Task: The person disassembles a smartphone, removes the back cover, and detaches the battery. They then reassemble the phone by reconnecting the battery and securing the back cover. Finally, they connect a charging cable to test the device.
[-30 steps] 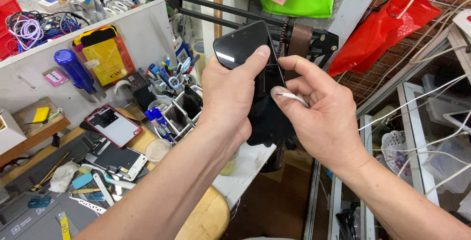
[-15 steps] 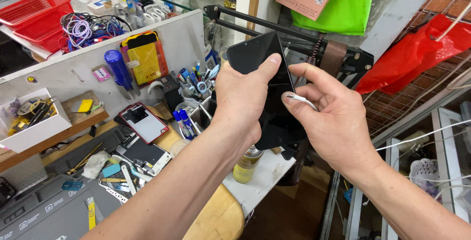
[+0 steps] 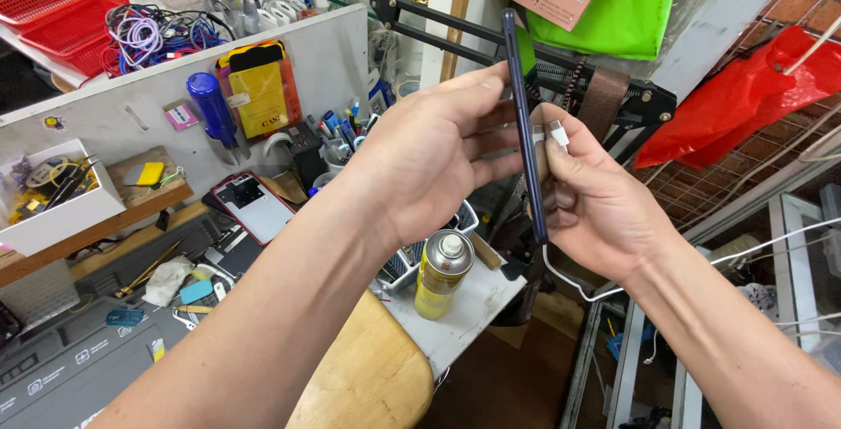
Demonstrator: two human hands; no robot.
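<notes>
**Phone held edge-on between both hands, white plug at its side**

Item: dark phone [image 3: 523, 122], slim, seen edge-on, standing nearly upright in the air above the desk [image 3: 473, 306] edge, between the two hands.

Left hand [image 3: 438, 162]: reaches in from lower left, forearm running diagonally up. Palm faces the phone; fingers curl around its left face, thumb along the top near the upper part. Closed on the phone.

Right hand [image 3: 596, 201]: comes in from lower right, on the far side of the phone, fingers folded behind it and touching its lower half. Thumb and forefinger pinch a white plug [image 3: 558, 135], held just beside the phone's right face. Its white cable [image 3: 578, 284] hangs from under the palm and trails right.

Surroundings:
- Yellow spray can [image 3: 441, 273], upright on the desk below the hands.
- Second phone [image 3: 252, 205], red-edged, lying flat to the left.
- Blue-handled tool [image 3: 213, 112] against the white partition.
- Red basket [image 3: 61, 0] at upper left, tangled cables beside it.
- Red plastic bag [image 3: 745, 96] on the wire rack at right.
- Black lamp arm [image 3: 613, 87] behind the hands.
</notes>
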